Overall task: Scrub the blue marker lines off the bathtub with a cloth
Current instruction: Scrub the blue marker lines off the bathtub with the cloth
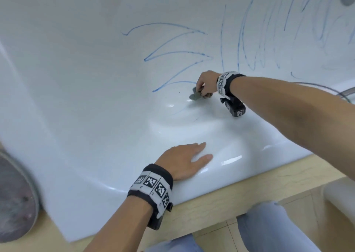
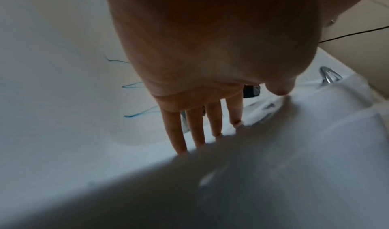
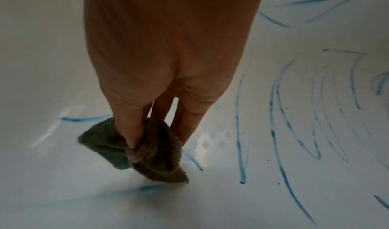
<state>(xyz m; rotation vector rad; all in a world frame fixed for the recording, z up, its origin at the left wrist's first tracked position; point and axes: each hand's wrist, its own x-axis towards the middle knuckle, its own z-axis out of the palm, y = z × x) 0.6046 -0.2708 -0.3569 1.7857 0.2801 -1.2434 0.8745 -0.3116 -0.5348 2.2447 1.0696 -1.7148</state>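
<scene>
1. Right hand (image 1: 205,84) pinches the bunched cloth (image 1: 195,96), dabbing mid-frame on the bathtub (image 1: 86,98) floor.
2. Left hand (image 1: 184,161) lies flat, fingers straight, bracing on the rim, lower centre.
3. Barely started, I'd say: blue marker lines (image 1: 172,55) fill the centre and upper right; only faint smears beside the cloth.

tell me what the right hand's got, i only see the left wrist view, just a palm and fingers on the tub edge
Observer: The right hand pinches a crumpled grey-brown cloth.
Operator: is the cloth on the tub
Observer: Yes, its lower edge touches the bathtub floor, by a short blue stroke.
Operator: many lines left
Observer: Many: blue marker lines zigzag across the far wall, with denser scribbles further right.
</scene>
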